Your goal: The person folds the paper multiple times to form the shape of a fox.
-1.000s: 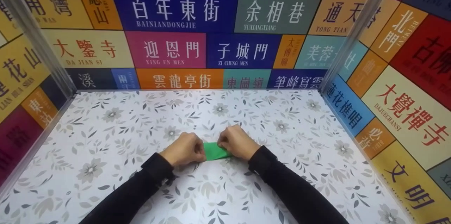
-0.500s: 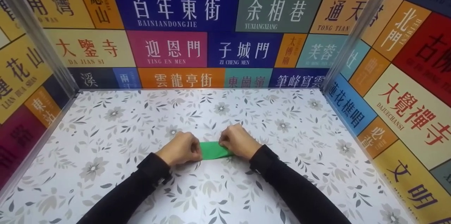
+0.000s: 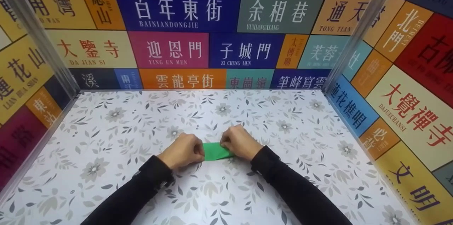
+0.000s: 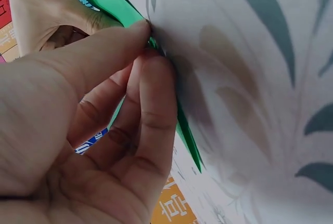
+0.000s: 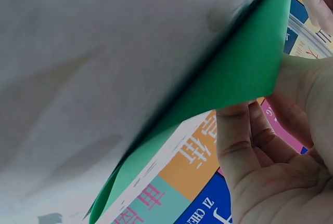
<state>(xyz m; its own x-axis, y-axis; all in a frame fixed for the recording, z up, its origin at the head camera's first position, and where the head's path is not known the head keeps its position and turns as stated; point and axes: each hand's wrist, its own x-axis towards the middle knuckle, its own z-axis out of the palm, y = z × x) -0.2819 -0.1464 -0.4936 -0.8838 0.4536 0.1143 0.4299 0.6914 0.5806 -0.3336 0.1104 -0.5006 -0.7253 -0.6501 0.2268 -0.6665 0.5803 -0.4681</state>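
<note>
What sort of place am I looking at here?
Probably a small booth or recording station, though I can't be sure: a flower-patterned tabletop, panels printed with name-sign lettering on three sides, and grey corner posts where those panels meet.

Bare hands, long black sleeves, black wrist bands, small shiny fitting on the left one

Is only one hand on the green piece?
No, the left hand and right hand both hold the green piece.
</note>
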